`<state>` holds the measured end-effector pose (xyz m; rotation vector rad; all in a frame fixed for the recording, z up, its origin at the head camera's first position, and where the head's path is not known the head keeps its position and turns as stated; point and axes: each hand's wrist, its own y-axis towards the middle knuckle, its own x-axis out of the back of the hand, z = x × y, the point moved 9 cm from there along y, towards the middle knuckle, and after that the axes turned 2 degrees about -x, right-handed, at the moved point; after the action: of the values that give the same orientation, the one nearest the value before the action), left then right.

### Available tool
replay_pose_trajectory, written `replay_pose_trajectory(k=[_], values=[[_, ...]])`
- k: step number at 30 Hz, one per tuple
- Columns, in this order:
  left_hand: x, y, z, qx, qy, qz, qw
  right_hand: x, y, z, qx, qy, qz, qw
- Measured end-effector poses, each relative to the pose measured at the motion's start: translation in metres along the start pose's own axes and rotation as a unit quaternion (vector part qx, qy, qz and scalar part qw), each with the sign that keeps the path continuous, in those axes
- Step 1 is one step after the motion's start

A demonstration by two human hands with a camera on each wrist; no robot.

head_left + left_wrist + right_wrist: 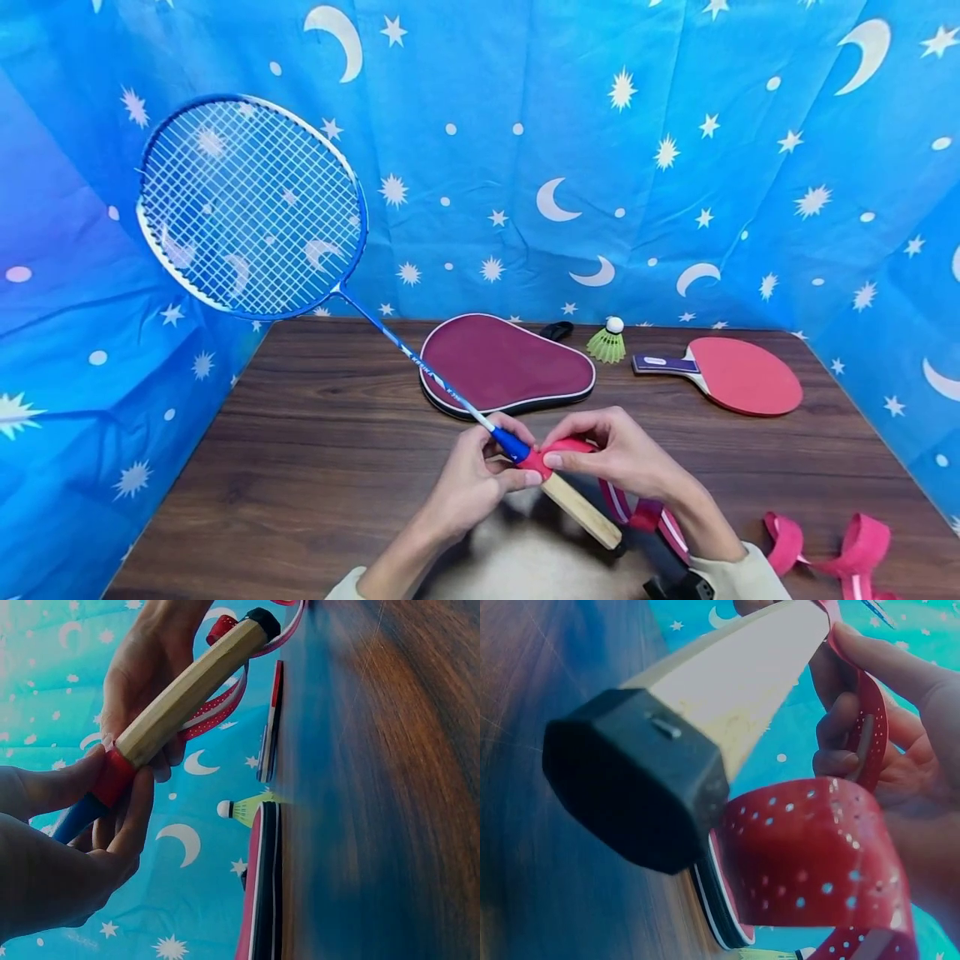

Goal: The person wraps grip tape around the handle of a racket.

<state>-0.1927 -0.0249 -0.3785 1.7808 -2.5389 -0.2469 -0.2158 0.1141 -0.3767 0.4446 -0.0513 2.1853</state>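
A blue-and-white badminton racket (pixel 393 337) is held at a slant, strings up at the left and bare wooden handle (pixel 581 510) toward me. My left hand (pixel 480 475) grips it at the blue cone, with thumb and fingers around the red-wrapped top of the handle. My right hand (pixel 618 458) pinches red perforated grip tape (pixel 570 446) right beside that wrap. From there the tape (pixel 802 855) hangs in a loose curl past the handle's black end cap (pixel 630 780). In the left wrist view, the wrapped band (pixel 112 776) sits between the left thumb and fingers.
A maroon paddle case (pixel 502 358) lies behind the hands. Right of it are a yellow-green shuttlecock (pixel 609 342) and a red table tennis paddle (pixel 750 375). Loose tape curls (pixel 862 546) rest on the wooden table (pixel 300 467) at the right. A blue star-patterned cloth (pixel 465 92) hangs behind.
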Motion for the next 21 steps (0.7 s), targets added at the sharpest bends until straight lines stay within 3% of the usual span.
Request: replay_pose_trajectory(k=[7,17,21], values=[[0.003,0.001,-0.002,-0.004,0.030,-0.008,0.9995,-0.002,0.001,-0.007,-0.033,0.013,0.017,0.9992],[0.003,0.003,-0.003,-0.016,0.052,0.014,0.9984,-0.008,0.002,-0.016,-0.071,0.059,0.039,0.9950],[0.003,0.002,-0.004,-0.027,0.065,0.023,0.9973,-0.010,0.001,-0.021,-0.095,0.047,0.061,0.9925]])
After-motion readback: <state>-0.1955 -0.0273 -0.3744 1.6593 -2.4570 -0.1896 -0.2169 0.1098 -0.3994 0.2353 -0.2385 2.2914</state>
